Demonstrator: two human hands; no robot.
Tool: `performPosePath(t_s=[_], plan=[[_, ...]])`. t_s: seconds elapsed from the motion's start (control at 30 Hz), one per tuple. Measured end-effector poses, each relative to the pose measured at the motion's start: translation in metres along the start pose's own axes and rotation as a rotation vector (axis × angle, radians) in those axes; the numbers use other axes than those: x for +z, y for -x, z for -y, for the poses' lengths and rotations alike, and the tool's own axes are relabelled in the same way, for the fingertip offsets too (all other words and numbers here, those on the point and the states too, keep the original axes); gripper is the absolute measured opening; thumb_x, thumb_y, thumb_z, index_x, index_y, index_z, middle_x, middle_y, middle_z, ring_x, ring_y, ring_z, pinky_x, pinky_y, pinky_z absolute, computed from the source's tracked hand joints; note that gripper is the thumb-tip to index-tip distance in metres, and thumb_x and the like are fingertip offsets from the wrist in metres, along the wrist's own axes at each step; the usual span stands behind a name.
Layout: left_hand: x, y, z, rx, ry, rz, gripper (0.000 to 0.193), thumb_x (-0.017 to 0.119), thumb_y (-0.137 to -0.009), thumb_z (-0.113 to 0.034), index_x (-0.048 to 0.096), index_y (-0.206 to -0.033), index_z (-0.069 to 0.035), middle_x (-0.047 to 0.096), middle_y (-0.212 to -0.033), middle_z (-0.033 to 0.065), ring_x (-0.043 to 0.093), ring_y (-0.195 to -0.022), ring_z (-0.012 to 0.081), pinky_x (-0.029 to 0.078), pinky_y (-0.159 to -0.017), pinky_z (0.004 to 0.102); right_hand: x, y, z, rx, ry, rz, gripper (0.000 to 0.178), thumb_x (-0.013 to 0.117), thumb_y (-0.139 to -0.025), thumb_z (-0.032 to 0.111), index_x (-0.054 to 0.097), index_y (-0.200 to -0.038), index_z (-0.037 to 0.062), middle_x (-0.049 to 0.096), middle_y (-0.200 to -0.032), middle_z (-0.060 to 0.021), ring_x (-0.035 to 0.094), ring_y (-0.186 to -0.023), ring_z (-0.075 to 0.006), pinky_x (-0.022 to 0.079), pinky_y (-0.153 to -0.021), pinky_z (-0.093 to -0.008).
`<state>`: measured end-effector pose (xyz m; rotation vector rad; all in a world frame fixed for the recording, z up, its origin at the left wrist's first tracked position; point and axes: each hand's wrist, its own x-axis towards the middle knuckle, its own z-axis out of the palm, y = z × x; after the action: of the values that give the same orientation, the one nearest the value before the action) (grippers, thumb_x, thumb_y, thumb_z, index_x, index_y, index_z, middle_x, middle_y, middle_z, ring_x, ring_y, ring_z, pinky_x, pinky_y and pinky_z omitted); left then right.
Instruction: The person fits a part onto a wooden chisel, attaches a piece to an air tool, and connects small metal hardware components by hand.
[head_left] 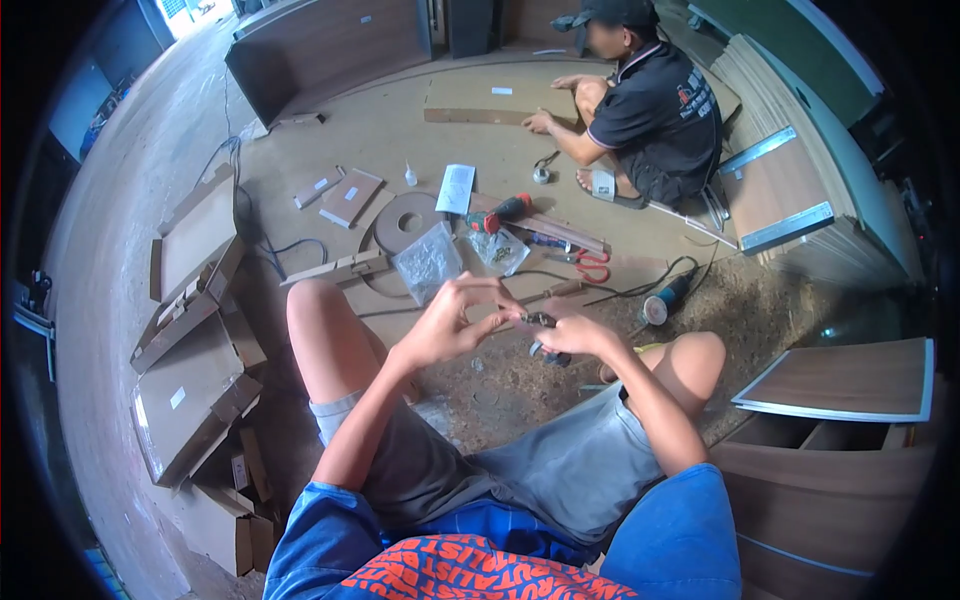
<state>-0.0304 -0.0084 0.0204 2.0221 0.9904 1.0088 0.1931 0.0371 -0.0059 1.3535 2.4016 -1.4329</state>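
Head view shows us seated on the floor (420,130), knees up. Our right hand (572,335) grips a small dark metal fitting (540,321) held between the knees, while our left hand (452,320) pinches its near end with thumb and fingertips. Just beyond lie two clear bags of hardware (428,262), a red-handled screwdriver (500,213) and an angle grinder (664,302). A second person (650,110) squats farther off beside a board.

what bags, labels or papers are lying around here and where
Clear plastic bag: floor ahead of the left hand, crumpled, small parts inside.
Second clear bag: right of the first, smaller.
White paper sheet: beyond the bags, rectangular.
White sticker: on the brown panel at left, small rectangle.
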Motion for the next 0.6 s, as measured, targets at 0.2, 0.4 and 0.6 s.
performPosePath(t_s=[0.2, 0.4, 0.6], plan=[[0.006, -0.002, -0.010, -0.123, 0.350, 0.180, 0.008, 0.065, -0.086, -0.006, 0.066, -0.091, 0.000, 0.066, -0.087, 0.0084, 0.063, -0.087, 0.0189, 0.049, -0.078, 0.0315, 0.007, 0.000, -0.021, -0.218, 0.232, -0.036, 0.027, 0.064, -0.075, 0.022, 0.066, -0.090, 0.0003, 0.066, -0.093, -0.0213, 0.063, -0.090, -0.0371, 0.049, -0.078, -0.0442], [0.012, 0.001, -0.005, -0.221, 0.553, 0.317, 0.013, 0.062, -0.091, -0.011, 0.059, -0.093, 0.002, 0.064, -0.084, 0.0074, 0.063, -0.079, 0.0140, 0.049, -0.073, 0.0298, 0.000, 0.008, -0.008, -0.158, 0.264, 0.035, 0.023, 0.062, -0.074, 0.017, 0.066, -0.087, -0.0023, 0.066, -0.090, -0.0210, 0.063, -0.089, -0.0364, 0.049, -0.077, -0.0446], [0.021, -0.003, -0.010, -0.151, 0.340, 0.112, 0.017, 0.053, -0.095, -0.015, 0.054, -0.104, -0.002, 0.061, -0.090, 0.0093, 0.061, -0.077, 0.0173, 0.047, -0.070, 0.0311, 0.005, -0.007, -0.041, -0.255, 0.161, -0.200, 0.021, 0.060, -0.075, 0.015, 0.064, -0.083, -0.0040, 0.063, -0.083, -0.0240, 0.061, -0.085, -0.0403, 0.048, -0.077, -0.0463]])
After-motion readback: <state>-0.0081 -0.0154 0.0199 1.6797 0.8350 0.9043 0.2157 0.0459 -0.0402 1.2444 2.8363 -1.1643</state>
